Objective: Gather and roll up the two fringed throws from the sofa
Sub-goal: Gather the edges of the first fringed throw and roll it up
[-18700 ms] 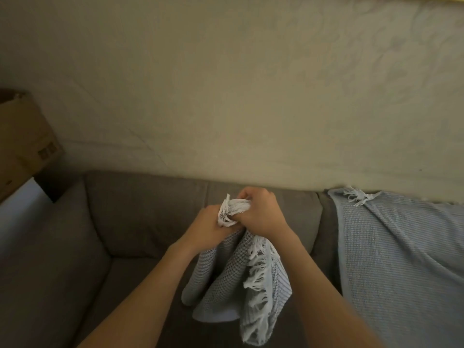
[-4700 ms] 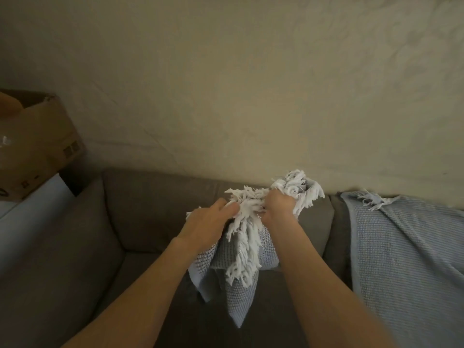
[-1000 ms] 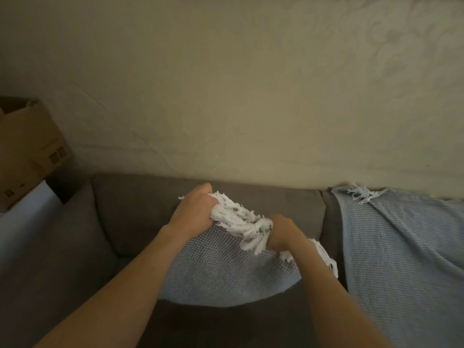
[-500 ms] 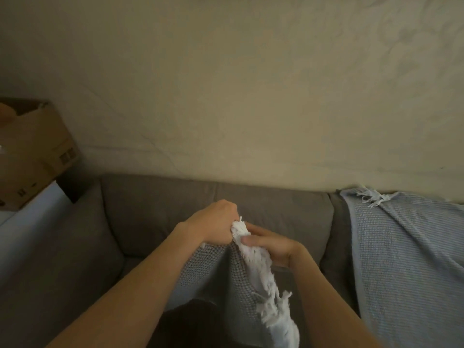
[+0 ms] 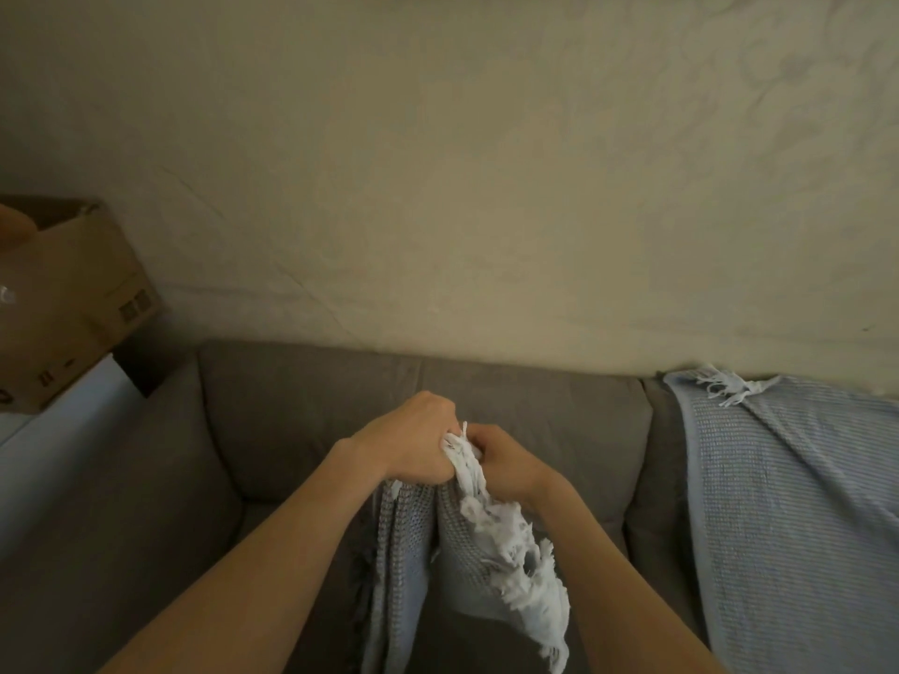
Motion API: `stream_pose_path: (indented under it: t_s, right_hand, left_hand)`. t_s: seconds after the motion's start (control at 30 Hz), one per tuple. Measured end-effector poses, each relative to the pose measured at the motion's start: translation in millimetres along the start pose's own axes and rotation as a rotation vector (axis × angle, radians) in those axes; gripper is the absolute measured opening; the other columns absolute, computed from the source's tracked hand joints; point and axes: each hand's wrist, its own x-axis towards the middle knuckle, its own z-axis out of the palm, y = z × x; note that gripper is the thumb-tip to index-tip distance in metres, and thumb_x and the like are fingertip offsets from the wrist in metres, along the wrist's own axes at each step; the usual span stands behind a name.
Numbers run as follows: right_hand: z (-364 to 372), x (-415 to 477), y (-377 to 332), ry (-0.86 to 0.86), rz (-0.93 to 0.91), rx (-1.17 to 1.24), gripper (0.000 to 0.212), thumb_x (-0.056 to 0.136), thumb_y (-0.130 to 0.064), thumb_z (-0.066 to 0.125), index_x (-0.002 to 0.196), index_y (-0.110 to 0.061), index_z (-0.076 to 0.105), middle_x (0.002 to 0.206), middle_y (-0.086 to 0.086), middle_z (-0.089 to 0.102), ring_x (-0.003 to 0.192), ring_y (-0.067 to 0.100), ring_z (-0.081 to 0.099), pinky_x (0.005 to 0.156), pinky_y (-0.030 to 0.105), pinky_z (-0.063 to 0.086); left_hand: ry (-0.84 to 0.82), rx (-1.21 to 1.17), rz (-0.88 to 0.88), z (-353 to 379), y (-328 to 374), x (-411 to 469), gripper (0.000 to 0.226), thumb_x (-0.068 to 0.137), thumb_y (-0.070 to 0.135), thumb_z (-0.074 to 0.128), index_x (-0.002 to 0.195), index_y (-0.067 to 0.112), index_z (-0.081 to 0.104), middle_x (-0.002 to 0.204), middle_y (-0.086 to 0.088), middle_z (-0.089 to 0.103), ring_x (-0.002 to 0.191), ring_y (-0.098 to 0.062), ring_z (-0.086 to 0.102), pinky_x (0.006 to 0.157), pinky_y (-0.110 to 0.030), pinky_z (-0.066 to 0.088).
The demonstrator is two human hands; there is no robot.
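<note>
A pale blue waffle-weave throw with white fringe hangs folded in front of the grey sofa. My left hand grips its top edge in a fist. My right hand grips the same bunched edge right beside it, knuckles almost touching. The fringe trails down the right fold. A second blue fringed throw lies draped over the sofa's back and seat at the right, untouched.
A cardboard box stands on a white surface beyond the sofa's left arm. A cream wall rises directly behind the sofa back.
One second ago the throw was stretched wide between my hands. They have since come together at its top edge, and the cloth now hangs doubled, fringe down the right side.
</note>
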Motion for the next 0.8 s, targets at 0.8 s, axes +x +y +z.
stream_pose_path:
  t_s: [0.8]
  right_hand:
    - [-14,2,-36,0.42,-0.041,0.031,0.034,0.099,-0.031,0.071,0.066,-0.025,0.064,0.062,-0.013,0.065,0.057,-0.002,0.053,0.055,0.026,0.048]
  left_hand:
    - [0.232,-0.388,-0.103,-10,-24,-4,0.018,0.078,0.034,0.085,0.072,0.019,0.078,0.096,0.007,0.072,0.084,-0.009,0.071,0.073,-0.03,0.055]
